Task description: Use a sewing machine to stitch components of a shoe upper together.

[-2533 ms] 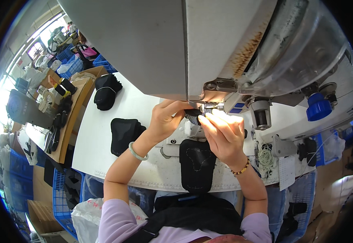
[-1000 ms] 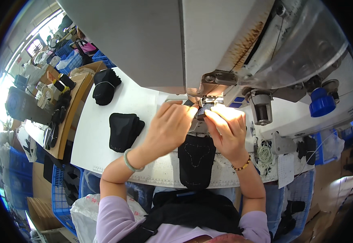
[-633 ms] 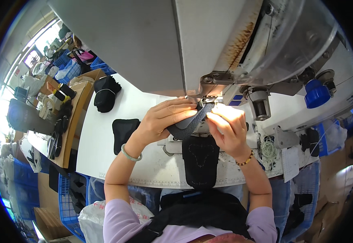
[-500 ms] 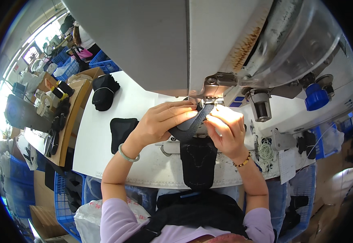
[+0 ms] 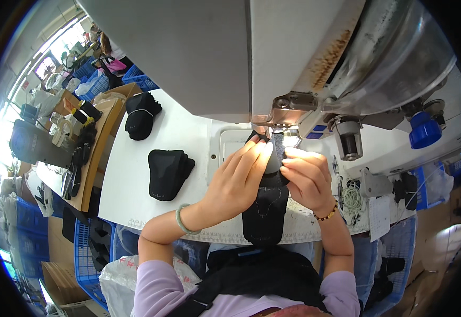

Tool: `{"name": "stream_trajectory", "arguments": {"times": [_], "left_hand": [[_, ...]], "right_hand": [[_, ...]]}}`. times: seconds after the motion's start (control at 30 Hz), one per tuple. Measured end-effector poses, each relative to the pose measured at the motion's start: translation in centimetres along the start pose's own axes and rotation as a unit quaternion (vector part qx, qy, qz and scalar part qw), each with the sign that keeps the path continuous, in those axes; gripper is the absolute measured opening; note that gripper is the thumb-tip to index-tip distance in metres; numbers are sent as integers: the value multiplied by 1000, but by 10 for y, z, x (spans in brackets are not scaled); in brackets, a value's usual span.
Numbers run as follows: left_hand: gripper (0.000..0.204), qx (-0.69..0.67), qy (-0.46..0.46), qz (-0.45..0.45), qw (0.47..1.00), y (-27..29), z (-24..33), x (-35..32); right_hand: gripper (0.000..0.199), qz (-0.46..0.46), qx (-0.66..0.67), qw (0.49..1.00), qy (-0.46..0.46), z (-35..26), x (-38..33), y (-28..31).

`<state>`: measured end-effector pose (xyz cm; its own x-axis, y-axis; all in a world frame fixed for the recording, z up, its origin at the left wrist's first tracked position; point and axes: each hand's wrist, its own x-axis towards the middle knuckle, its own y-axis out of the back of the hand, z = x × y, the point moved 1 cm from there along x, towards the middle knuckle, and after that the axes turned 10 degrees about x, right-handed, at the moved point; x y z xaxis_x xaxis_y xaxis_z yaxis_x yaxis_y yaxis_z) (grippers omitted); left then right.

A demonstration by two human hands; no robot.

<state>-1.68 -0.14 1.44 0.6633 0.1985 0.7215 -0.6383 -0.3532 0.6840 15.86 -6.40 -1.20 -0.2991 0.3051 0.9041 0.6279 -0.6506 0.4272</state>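
Dark piece (image 5: 273,180), slanted left moments ago, now runs near-to-far at the sewing machine (image 5: 214,58), squarer to it. Left hand (image 5: 235,182) flattened on top, grip unclear; right hand (image 5: 310,179) pinches right edge.

Pink bag (image 5: 116,65) near blue basket (image 5: 100,88); pale cord coil (image 5: 352,198) near white sheet (image 5: 379,218).

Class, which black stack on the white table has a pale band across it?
The upper left stack: a band crosses it. None shows on the lower left stack or the front black piece.
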Motion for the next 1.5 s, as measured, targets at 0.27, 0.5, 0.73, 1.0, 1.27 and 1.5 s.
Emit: {"name": "stream_trajectory", "arguments": {"times": [0.27, 0.5, 0.73, 1.0, 1.27, 1.5], "left_hand": [[43, -36, -17, 42, 998, -9, -9, -7], [45, -72, -12, 41, 997, -16, -19, -6], [47, -60, -22, 71, 995, -26, -28, -6], [38, -77, -16, 95, 992, -41, -41, -6], [41, -93, -11, 104, 990, -46, -53, -2], [25, -102, 26, 1, 994, -56, -106, -3]], "right_hand": [[26, -15, 19, 1000, -1, 4, 0, 0], [33, -49, 32, 998, -29, 5, 0, 1], [25, -56, 38, 996, -53, 7, 4, 0], [24, -14, 7, 996, -85, 8, 13, -4], [21, -3, -28, 993, -118, 3, 16, -12], [19, 25, -44, 991, -127, 3, 17, -16]]}}
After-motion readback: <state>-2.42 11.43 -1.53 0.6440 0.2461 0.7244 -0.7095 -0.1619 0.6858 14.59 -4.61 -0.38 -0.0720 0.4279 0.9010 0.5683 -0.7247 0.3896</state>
